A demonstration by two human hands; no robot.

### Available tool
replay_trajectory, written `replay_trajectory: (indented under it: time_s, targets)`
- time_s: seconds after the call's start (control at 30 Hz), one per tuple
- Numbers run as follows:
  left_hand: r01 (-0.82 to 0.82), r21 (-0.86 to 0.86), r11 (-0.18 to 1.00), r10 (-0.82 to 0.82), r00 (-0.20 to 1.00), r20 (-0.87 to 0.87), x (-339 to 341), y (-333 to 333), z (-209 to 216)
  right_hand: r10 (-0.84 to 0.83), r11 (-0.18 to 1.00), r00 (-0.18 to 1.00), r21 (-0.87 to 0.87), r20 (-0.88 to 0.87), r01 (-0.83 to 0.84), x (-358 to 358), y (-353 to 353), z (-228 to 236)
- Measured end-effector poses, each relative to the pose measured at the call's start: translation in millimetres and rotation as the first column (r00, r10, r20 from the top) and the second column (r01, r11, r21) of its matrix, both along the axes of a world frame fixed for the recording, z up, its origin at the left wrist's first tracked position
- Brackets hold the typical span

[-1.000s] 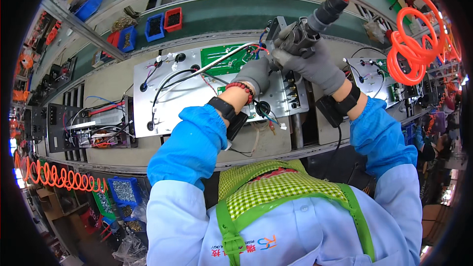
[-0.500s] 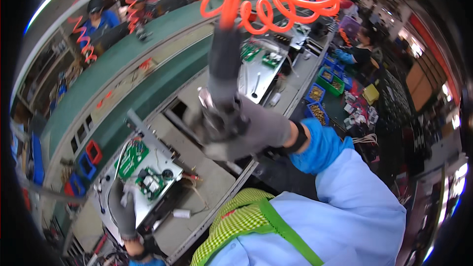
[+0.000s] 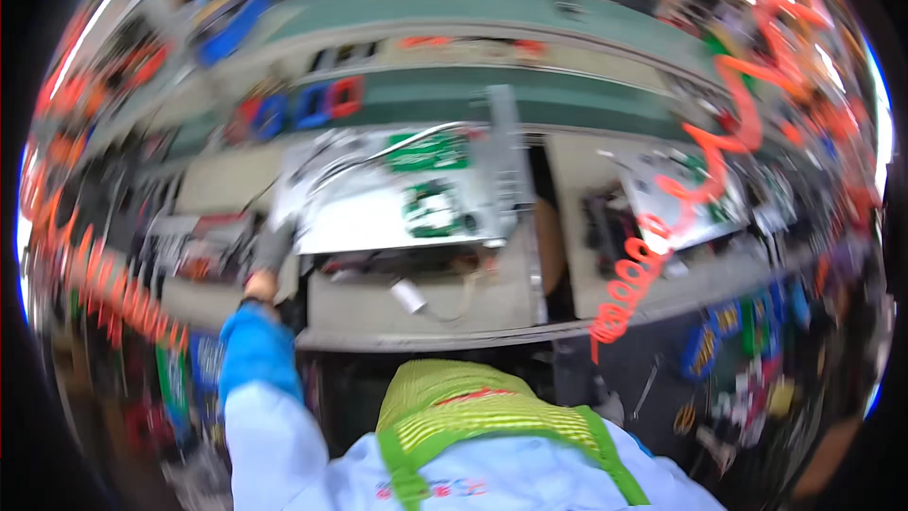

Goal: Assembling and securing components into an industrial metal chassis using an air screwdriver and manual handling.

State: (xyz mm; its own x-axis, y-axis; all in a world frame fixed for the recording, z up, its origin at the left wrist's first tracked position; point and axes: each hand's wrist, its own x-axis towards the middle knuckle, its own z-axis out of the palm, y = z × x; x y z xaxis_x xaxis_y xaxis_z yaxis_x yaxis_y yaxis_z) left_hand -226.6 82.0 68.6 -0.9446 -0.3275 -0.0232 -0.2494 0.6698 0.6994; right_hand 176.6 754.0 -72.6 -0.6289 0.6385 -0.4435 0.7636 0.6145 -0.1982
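My left hand point(image 3: 274, 248), in a grey glove with a blue sleeve cover behind it, is at the lower left corner of a silver metal panel point(image 3: 350, 218). Its fingers touch or nearly touch the panel's edge and are smeared by motion. The panel carries a green circuit board point(image 3: 427, 153) at the back and a second board point(image 3: 433, 208) with white parts in front. A grey metal bracket point(image 3: 506, 156) stands at its right end. Of my right hand point(image 3: 610, 405) only a blurred grey patch shows below the bench edge, near the lower end of an orange coiled hose point(image 3: 626, 289); its fingers are hidden.
Another panel with boards point(image 3: 676, 199) lies on the bench at right. A white connector point(image 3: 409, 295) on a cable lies in front of the panel. Blue and red bins point(image 3: 346, 95) stand behind it. Parts bins point(image 3: 702, 350) are at lower right; more orange hose point(image 3: 104, 293) hangs at left.
My view has swung left. My right hand, earlier raised around a dark tool on the orange hose, has dropped to the lower right. My left hand now is at the panel's corner.
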Motion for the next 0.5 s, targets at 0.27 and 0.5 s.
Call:
replay_trajectory:
  time_s: [0.27, 0.5]
  targets:
    - [0.073, 0.096, 0.993, -0.093, 0.972, 0.216, 11, 1, -21, 0.382, 0.871, 0.922, -0.357, 0.058, -0.339, -180, -102, -46]
    - [0.435, 0.201, 0.878, -0.44, 0.898, -0.019, 137, -37, -1, 0.861, 0.481, 0.5, -0.478, 0.098, -0.735, -260, -309, 52]
